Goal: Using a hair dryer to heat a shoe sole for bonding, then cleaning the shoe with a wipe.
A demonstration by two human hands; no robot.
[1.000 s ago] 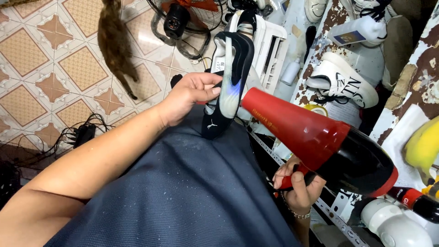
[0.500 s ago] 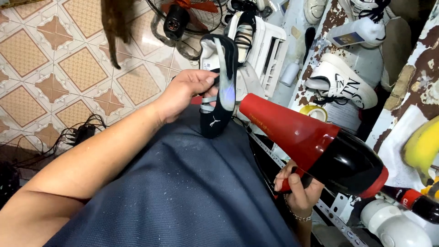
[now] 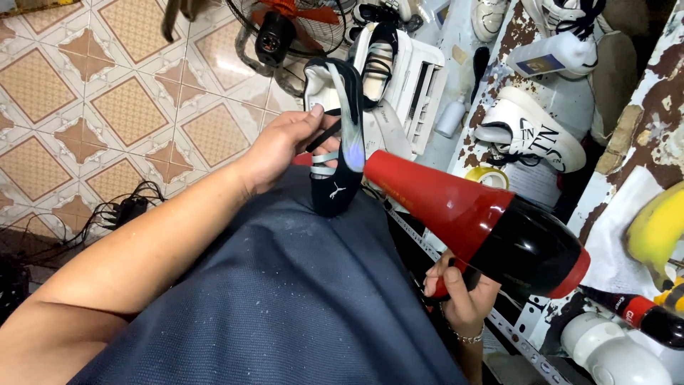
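Shoe (image 3: pixel 340 142), black, one in hand: I see it held upright over my lap, toe down on the blue apron (image 3: pixel 285 299). Left hand (image 3: pixel 285 146) has its grip closed around the shoe's side, thumb across the opening, forearm stretched out from lower left. Right hand (image 3: pixel 463 296) grip is wrapped tight on the handle of one red-and-black hair dryer (image 3: pixel 477 221), nozzle almost touching the shoe. One white sneaker (image 3: pixel 527 135) sits on the shelf, one fan (image 3: pixel 285 28) on the tiled floor (image 3: pixel 85 107).

Shoe (image 3: pixel 340 142) on the lap, hair dryer (image 3: pixel 484 224) just right, fan (image 3: pixel 285 28) behind
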